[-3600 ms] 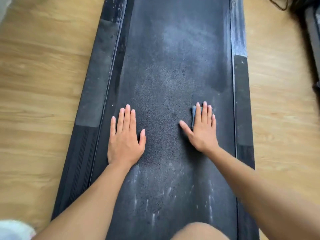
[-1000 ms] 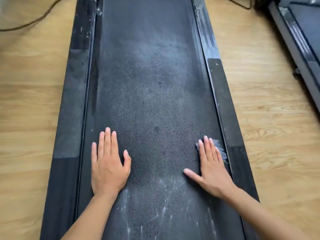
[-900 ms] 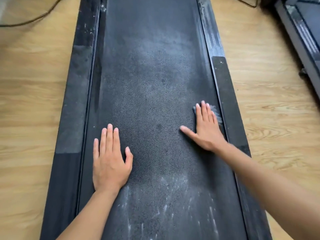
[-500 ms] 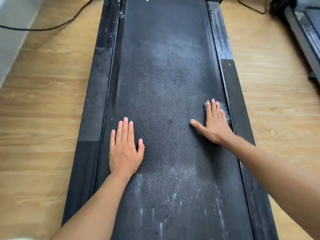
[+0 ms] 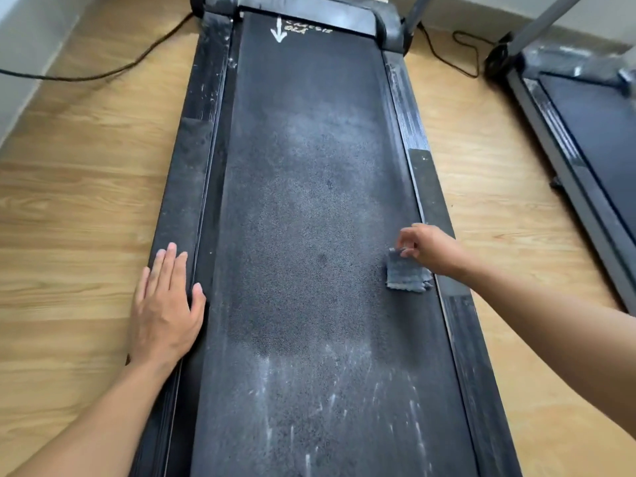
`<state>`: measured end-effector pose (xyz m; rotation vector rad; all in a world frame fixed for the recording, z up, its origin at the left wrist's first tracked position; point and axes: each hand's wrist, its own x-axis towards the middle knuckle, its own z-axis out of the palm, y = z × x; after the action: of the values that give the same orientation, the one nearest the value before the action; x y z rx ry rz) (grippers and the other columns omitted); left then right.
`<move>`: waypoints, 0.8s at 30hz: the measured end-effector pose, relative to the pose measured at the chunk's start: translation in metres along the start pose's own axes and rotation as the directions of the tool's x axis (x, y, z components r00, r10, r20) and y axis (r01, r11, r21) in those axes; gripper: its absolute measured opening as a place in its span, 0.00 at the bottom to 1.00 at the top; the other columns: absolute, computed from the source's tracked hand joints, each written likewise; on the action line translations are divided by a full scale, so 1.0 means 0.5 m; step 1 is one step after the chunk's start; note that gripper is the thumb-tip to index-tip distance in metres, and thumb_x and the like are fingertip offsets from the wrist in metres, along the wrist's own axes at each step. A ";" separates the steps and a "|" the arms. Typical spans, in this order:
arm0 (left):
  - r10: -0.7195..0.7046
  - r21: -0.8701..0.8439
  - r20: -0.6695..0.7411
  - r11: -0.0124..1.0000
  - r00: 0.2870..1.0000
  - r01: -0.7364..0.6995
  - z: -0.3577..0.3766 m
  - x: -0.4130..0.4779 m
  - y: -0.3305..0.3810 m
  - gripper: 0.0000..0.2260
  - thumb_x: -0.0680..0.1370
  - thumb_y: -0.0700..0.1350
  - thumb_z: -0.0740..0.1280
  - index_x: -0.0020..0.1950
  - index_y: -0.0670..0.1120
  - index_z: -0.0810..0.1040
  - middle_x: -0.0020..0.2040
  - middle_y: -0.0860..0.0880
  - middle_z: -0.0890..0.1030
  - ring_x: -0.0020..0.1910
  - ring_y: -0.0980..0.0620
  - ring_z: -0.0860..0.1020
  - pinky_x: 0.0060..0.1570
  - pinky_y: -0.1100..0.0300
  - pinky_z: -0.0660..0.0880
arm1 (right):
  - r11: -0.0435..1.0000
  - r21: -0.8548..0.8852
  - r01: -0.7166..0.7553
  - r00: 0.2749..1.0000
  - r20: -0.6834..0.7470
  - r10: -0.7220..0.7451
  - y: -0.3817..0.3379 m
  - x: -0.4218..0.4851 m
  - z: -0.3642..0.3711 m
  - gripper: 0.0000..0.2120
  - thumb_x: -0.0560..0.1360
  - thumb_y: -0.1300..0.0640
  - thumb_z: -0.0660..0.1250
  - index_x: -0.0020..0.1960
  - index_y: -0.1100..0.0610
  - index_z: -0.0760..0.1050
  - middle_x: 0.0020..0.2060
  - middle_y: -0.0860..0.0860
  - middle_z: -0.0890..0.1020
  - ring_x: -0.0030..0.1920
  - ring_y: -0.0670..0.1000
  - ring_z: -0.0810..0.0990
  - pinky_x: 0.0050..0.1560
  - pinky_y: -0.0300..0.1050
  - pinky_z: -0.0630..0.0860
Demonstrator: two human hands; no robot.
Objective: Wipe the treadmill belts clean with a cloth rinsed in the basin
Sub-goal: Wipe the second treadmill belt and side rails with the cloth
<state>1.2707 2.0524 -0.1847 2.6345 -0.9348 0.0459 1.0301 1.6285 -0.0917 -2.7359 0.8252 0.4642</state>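
Two treadmills on wood floor; second treadmill far right. Near belt dusty, long axis running away from viewer, white arrow pointing toward viewer. Left hand flat, fingers together, on left rail. Right hand pinching cloth corner at belt's right edge

Wood-plank floor carries two treadmills. Main treadmill runs up the centre of the frame — dusty belt, white streaks at the bottom. Second treadmill at the right edge, well apart. Black cable lies on the floor upper left — another cable loops upper right, between the machines.
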 end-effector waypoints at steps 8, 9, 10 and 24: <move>0.000 -0.025 -0.046 1.000 0.999 -0.001 0.017 0.001 -0.012 0.28 0.81 0.51 0.55 0.80 0.41 0.68 0.83 0.45 0.63 0.83 0.46 0.61 0.82 0.46 0.56 | 0.997 0.074 -0.026 0.853 -0.518 0.060 0.009 0.127 -0.120 0.06 0.78 0.62 0.70 0.52 0.53 0.77 0.53 0.55 0.78 0.52 0.59 0.79 0.51 0.56 0.78; 0.004 -0.026 -0.056 1.000 0.998 -0.005 0.018 0.001 -0.013 0.28 0.81 0.51 0.55 0.79 0.41 0.68 0.83 0.45 0.63 0.83 0.46 0.61 0.82 0.45 0.57 | 0.997 0.055 -0.056 0.870 -0.487 0.076 0.012 0.133 -0.102 0.06 0.78 0.61 0.70 0.51 0.51 0.76 0.53 0.54 0.78 0.54 0.59 0.79 0.51 0.56 0.78; 0.005 -0.027 -0.063 1.000 0.998 -0.006 0.019 0.001 -0.014 0.28 0.80 0.50 0.55 0.79 0.41 0.69 0.83 0.45 0.64 0.82 0.46 0.62 0.82 0.45 0.57 | 0.995 0.036 -0.091 0.897 -0.431 0.098 0.018 0.134 -0.075 0.08 0.77 0.61 0.70 0.50 0.49 0.76 0.53 0.54 0.79 0.55 0.59 0.79 0.51 0.56 0.78; -0.025 -0.059 -0.033 0.998 0.999 0.023 0.009 0.004 -0.007 0.34 0.73 0.51 0.58 0.79 0.44 0.68 0.84 0.50 0.62 0.83 0.51 0.59 0.82 0.47 0.56 | 0.990 0.018 -0.139 0.928 -0.347 0.136 0.053 0.130 0.043 0.22 0.81 0.55 0.66 0.72 0.63 0.71 0.71 0.63 0.72 0.72 0.66 0.70 0.75 0.59 0.66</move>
<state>1.2741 2.0524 -0.1899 2.5823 -0.8803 0.0555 1.0610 1.5820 -0.1392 -2.8198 1.1059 0.0003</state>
